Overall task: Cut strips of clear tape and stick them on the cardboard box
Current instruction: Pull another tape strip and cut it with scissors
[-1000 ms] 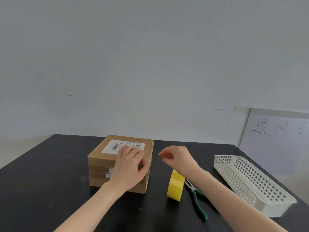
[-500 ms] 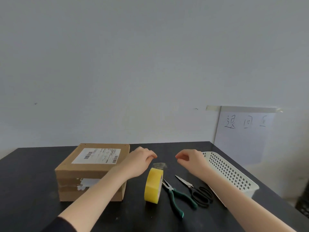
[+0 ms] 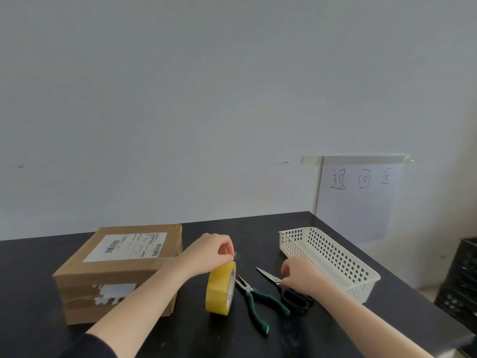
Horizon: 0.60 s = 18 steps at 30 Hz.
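The cardboard box (image 3: 77, 275), with a white shipping label on top, sits at the left of the black table (image 3: 185, 337). A yellow-tinted roll of clear tape (image 3: 219, 290) stands on edge to its right. My left hand (image 3: 211, 250) is just above the roll and pinches the tape's free end between thumb and fingers. Black-handled scissors (image 3: 267, 274) lie flat to the right of the roll. My right hand (image 3: 300, 275) lies over them with its fingers curled at the pivot, hiding part of the handles.
Green-handled pliers (image 3: 258, 302) lie between the roll and the scissors. A white perforated basket (image 3: 335, 257) stands at the right by the table's edge. A black crate (image 3: 462, 280) sits beyond that edge. A handwritten paper sign (image 3: 358, 197) hangs on the wall.
My left hand left the box top and came to the tape's free end above the roll. My right hand dropped from mid-air onto the scissors. The view panned right.
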Available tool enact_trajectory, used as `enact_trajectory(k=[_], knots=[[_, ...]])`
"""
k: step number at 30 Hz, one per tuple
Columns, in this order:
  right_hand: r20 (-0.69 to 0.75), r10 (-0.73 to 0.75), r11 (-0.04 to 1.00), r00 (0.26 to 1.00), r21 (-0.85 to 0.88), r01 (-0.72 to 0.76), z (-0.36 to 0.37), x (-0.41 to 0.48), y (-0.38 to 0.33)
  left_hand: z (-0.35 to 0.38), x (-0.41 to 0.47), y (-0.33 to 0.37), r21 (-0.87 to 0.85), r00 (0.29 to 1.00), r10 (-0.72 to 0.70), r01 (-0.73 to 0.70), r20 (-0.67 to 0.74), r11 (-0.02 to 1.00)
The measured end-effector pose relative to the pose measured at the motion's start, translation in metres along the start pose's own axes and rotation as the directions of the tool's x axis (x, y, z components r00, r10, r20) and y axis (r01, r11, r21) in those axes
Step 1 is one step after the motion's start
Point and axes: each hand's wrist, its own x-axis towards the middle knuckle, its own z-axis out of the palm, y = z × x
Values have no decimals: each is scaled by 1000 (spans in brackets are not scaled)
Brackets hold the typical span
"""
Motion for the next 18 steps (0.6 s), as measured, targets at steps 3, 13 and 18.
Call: enact_trajectory(k=[3, 13, 18], knots=[[37, 75, 993, 997, -88, -72, 13, 0, 9, 0, 0, 1, 43, 1000, 2, 0, -31, 999], [27, 130, 985, 991, -118, -126, 24, -3, 13, -3, 2, 3, 90, 1000, 2, -1, -19, 996], [15, 95, 995, 995, 4, -95, 21, 0, 15, -8, 4, 0, -7, 1000, -2, 3, 24, 1000]])
